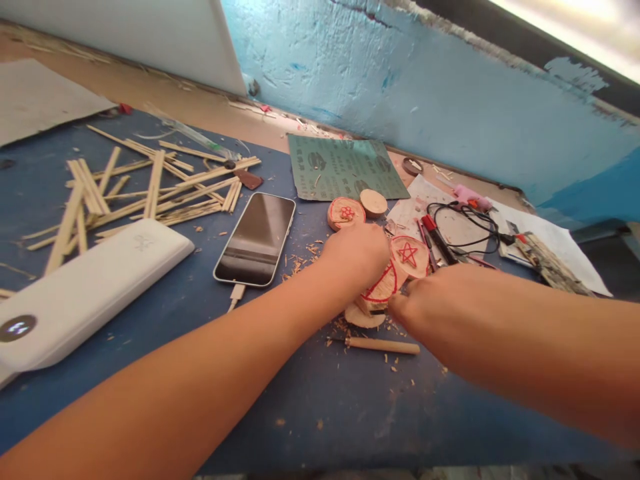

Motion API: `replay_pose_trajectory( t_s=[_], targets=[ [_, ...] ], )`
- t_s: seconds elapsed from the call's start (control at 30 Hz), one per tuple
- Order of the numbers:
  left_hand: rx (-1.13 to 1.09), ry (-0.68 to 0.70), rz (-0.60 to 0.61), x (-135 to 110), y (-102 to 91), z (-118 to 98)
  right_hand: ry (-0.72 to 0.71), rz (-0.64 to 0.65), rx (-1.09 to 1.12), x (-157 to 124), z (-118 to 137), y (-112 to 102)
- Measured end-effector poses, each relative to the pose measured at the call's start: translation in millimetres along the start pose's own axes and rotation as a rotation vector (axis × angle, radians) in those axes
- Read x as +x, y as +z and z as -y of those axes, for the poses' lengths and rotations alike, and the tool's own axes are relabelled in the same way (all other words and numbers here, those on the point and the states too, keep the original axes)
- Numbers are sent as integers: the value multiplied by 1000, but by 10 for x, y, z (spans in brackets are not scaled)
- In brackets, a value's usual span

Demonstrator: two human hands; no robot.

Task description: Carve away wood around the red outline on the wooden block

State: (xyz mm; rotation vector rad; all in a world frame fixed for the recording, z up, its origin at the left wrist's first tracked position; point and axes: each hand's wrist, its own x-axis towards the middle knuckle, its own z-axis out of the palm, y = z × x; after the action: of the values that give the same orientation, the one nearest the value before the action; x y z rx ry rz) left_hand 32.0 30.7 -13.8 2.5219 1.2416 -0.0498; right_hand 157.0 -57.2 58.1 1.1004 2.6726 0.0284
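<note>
A round wood slice with red lines (383,285) lies between my two hands, tilted over a plain wood piece (364,316). My left hand (356,253) is closed at its upper left edge, with the fingertips hidden. At its lower right edge, my right hand (425,301) is curled shut; what its fingers hold is hidden. A small dark flat strip shows beside them. Just behind sit a slice with a red star (410,256), another with a red flower-like drawing (346,212) and a plain slice (373,203). A wooden-handled carving tool (383,345) lies in front among shavings.
To the left are a phone (256,239) on a cable, a white power bank (95,287) and many thin wooden sticks (155,183). Green sandpaper (345,167) lies near the blue wall. A red marker (438,239), black cord and pink glue gun (471,198) lie right.
</note>
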Motion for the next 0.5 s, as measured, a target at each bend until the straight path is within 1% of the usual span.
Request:
replay_pose_trajectory(
  t_s=[0.03,0.07,0.1,0.13,0.2,0.3,0.33,0.4,0.47,0.5],
  targets=[
    [10,17,1,-7,-10,3,-123,33,-102,-8,33,-53],
    [21,33,2,-12,-19,7,-203,29,-226,-29,72,-93],
    [31,47,4,-15,-26,12,-241,4,-317,-64,114,-117],
    [41,59,5,-15,-31,18,-236,-17,-369,-112,155,-125],
    [59,76,5,-9,-31,30,-187,-77,-340,-237,220,-101],
    [75,90,8,7,-15,47,-127,-107,-195,-439,235,-5],
    [76,87,11,11,-9,50,-83,-100,-138,-495,220,35],
    [75,69,17,12,-1,52,31,-44,-20,-579,181,130],
    [69,44,15,5,-2,48,138,18,73,-624,156,242],
    [65,33,11,-1,-4,45,187,28,104,-634,156,302]
  ],
)
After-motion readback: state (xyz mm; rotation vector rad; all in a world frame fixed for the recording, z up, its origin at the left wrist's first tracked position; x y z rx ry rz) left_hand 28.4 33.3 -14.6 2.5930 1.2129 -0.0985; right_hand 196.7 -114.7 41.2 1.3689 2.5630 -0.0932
